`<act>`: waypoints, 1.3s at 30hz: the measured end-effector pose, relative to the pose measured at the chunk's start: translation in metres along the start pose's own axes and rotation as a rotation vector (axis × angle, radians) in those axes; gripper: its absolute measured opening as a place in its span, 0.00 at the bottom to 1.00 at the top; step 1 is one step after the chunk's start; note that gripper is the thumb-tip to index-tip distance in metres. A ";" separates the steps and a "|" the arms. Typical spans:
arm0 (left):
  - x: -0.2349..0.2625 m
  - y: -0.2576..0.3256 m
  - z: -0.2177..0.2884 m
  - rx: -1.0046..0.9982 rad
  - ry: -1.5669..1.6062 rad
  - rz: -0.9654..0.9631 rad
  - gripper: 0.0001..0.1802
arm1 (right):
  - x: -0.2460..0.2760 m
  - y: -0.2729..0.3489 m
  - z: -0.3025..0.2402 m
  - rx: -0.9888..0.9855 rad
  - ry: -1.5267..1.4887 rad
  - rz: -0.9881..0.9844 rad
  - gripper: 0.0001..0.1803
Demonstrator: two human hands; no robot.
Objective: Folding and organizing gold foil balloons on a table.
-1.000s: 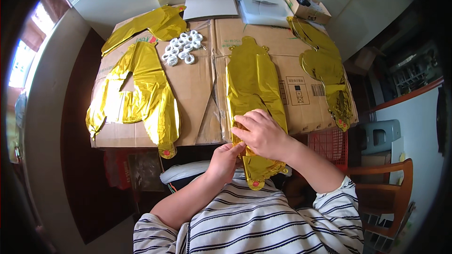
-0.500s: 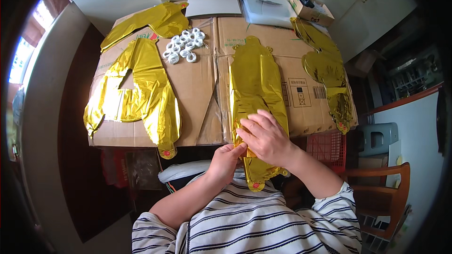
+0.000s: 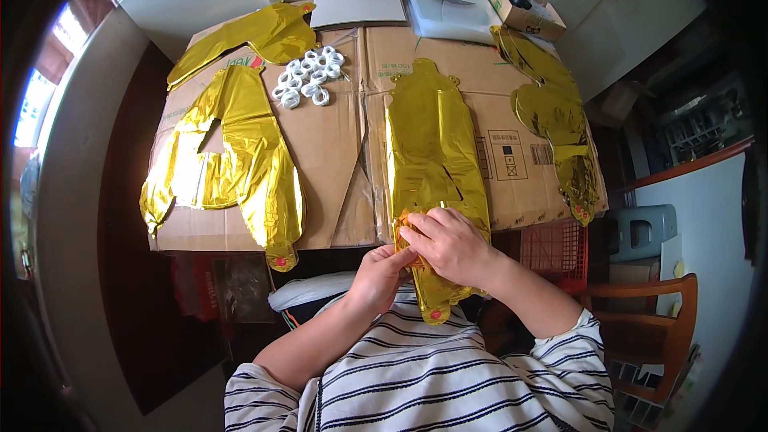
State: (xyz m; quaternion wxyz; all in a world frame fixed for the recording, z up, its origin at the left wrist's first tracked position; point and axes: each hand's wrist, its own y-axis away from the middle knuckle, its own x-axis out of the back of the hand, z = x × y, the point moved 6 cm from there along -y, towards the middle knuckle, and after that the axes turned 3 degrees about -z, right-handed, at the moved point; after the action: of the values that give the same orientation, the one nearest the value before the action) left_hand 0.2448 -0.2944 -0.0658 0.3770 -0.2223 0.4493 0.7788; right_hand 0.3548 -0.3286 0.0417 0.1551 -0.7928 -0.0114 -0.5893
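Observation:
A flat gold foil balloon (image 3: pixel 436 140) lies lengthwise before me, its near end hanging past the cardboard edge toward my lap. My left hand (image 3: pixel 380 276) pinches the balloon's left edge between thumb and fingers. Against the same spot, my right hand (image 3: pixel 452 246) rests over the foil with its fingers curled and closed on the edge. The fingertips of both hands nearly meet there, and what lies between them is partly hidden. A red round mark shows on the tab at the balloon's near end.
Other flat gold foil balloons lie around: an A-shaped one (image 3: pixel 248 152) at left, one (image 3: pixel 256 38) at far left, one (image 3: pixel 552 116) at right. Small white ribbon coils (image 3: pixel 308 76) sit left of centre. Behind are white sheets (image 3: pixel 360 6), a clear plastic container (image 3: pixel 452 12) and a small box (image 3: pixel 528 14).
My right hand has come down and its raised fingers have closed onto the foil near my left thumb. The left hand stays nearly in place, still pinching the edge.

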 end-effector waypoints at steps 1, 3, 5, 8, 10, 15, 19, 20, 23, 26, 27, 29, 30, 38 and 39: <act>0.000 0.000 0.000 -0.005 0.004 0.010 0.09 | 0.000 0.000 0.000 0.004 -0.005 0.006 0.18; -0.001 0.000 0.000 -0.007 0.002 0.023 0.09 | 0.002 -0.003 0.001 -0.002 -0.014 -0.022 0.18; -0.002 0.000 0.001 -0.001 -0.009 0.028 0.08 | 0.004 -0.004 0.001 -0.009 -0.025 -0.028 0.18; -0.001 0.001 0.000 -0.013 -0.018 0.034 0.08 | 0.005 -0.008 0.000 -0.013 -0.030 -0.011 0.18; -0.001 0.000 0.000 -0.014 -0.026 0.041 0.08 | 0.002 -0.010 0.000 -0.013 -0.008 -0.006 0.19; 0.001 -0.001 -0.001 -0.012 -0.032 0.042 0.08 | -0.007 -0.007 0.001 -0.004 0.049 -0.032 0.19; 0.001 -0.002 -0.002 -0.006 -0.030 0.019 0.08 | -0.007 -0.008 0.000 0.008 0.075 -0.032 0.19; 0.002 -0.002 -0.002 -0.003 -0.032 0.012 0.08 | -0.007 -0.008 0.000 0.008 0.075 -0.030 0.19; 0.006 0.005 0.002 0.103 -0.126 -0.036 0.13 | -0.006 -0.010 -0.002 0.016 0.077 -0.023 0.18; -0.012 0.036 0.065 0.228 -1.227 -0.059 0.19 | -0.004 -0.009 0.000 0.019 0.090 -0.021 0.17; -0.021 0.047 0.086 0.098 -1.390 -0.027 0.18 | -0.003 -0.009 0.000 0.022 0.095 -0.023 0.17; -0.039 0.057 0.123 -0.072 -1.573 0.070 0.14 | -0.004 -0.008 0.001 0.008 0.086 -0.030 0.16; -0.051 0.054 0.131 -0.342 -1.687 -0.004 0.13 | -0.004 -0.009 0.001 0.003 0.074 -0.031 0.15; -0.056 0.020 0.128 -1.225 -2.074 -0.367 0.16 | -0.004 -0.008 -0.001 -0.002 0.075 -0.044 0.16; -0.056 0.019 0.129 -1.262 -2.081 -0.374 0.16 | -0.005 -0.008 0.000 -0.001 0.075 -0.047 0.16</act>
State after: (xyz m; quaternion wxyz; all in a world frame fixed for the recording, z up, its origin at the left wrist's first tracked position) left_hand 0.2635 -0.2103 0.0473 0.4877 0.2999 -0.5588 0.5999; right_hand 0.3514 -0.3202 0.0394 0.1414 -0.7698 -0.0238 -0.6220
